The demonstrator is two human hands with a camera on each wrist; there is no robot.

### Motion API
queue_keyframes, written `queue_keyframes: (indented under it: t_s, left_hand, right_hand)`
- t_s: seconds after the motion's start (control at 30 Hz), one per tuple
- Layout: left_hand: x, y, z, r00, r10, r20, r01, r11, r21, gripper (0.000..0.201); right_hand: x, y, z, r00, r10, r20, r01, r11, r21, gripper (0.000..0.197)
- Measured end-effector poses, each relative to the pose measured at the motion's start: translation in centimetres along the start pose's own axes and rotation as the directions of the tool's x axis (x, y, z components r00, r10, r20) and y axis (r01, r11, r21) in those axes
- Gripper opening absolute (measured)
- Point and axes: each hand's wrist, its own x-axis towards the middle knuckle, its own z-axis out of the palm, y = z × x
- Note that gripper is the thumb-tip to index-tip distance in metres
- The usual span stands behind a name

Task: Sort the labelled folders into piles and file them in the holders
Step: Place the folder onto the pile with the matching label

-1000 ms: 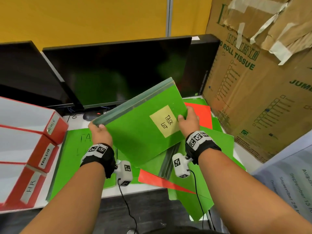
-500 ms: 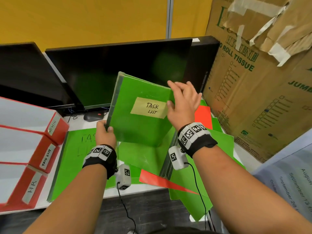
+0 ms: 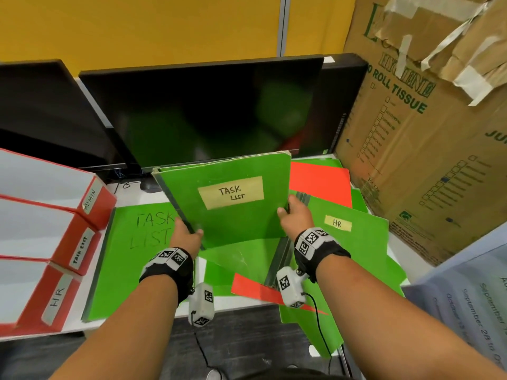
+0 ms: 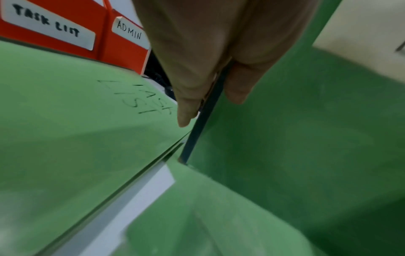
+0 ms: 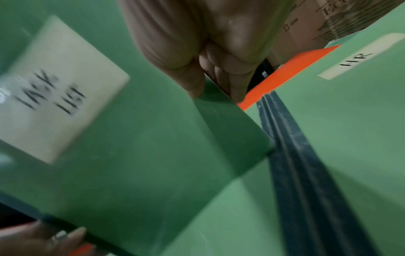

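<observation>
A green folder (image 3: 241, 218) with a tan TASK LIST label stands nearly upright on the desk, its lower edge on other green folders. My left hand (image 3: 189, 234) pinches its dark spine (image 4: 203, 121) low on the left side. My right hand (image 3: 290, 212) grips its right edge (image 5: 219, 105), thumb in front, fingers behind. Flat to the left lies a green folder (image 3: 131, 256) with TASK LIST handwritten on it. Right of my hand lies a green folder (image 3: 354, 234) labelled HR.
Three red holders lie at the left, labelled ADMIN (image 3: 90, 200), TASK LIST (image 3: 79, 250) and HR (image 3: 57, 297). Red folders (image 3: 321, 182) mix with green ones on the right. Dark monitors (image 3: 208, 111) stand behind, a large cardboard box (image 3: 428, 133) at the right.
The TASK LIST folder swung from tilted in the air to upright, then came down onto the desk. My right hand went from an open palm against its cover to gripping its right edge.
</observation>
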Motion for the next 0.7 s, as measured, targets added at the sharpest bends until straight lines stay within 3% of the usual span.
queue_keyframes:
  t_s: [0.13, 0.23, 0.33, 0.5, 0.63, 0.7]
  left_hand:
    - [0.1, -1.0, 0.0, 0.998, -0.055, 0.031, 0.049, 0.982, 0.180, 0.036]
    - [0.4, -1.0, -1.0, 0.998, -0.058, -0.039, 0.065, 0.970, 0.235, 0.026]
    - [0.7, -1.6, -2.5, 0.992, -0.079, -0.103, 0.101, 0.968, 0.229, 0.013]
    - [0.6, -4.5, -6.1, 0.973, -0.171, -0.157, 0.206, 0.948, 0.243, 0.036]
    - [1.1, -7.8, -9.4, 0.942, -0.273, -0.196, 0.314, 0.922, 0.227, 0.041]
    - [1.5, -8.9, -11.1, 0.930, -0.294, -0.222, 0.342, 0.913, 0.224, 0.045]
  right_hand:
    - [-0.5, 1.2, 1.2, 0.997, 0.051, 0.065, -0.039, 0.984, -0.173, 0.025]
    - [-0.4, 0.3, 1.3, 0.999, -0.011, 0.031, 0.017, 0.983, -0.184, 0.021]
    - [-0.7, -1.1, 2.2, 0.994, -0.063, 0.093, 0.083, 0.970, -0.228, 0.015]
    - [-2.1, -1.8, 6.8, 0.973, -0.039, 0.228, 0.077, 0.984, -0.160, 0.037]
    - [-3.5, -3.2, 11.1, 0.956, -0.025, 0.293, 0.040, 0.998, -0.046, 0.070]
    - [-3.9, -4.1, 13.0, 0.945, -0.046, 0.325, 0.067, 0.996, -0.054, 0.065]
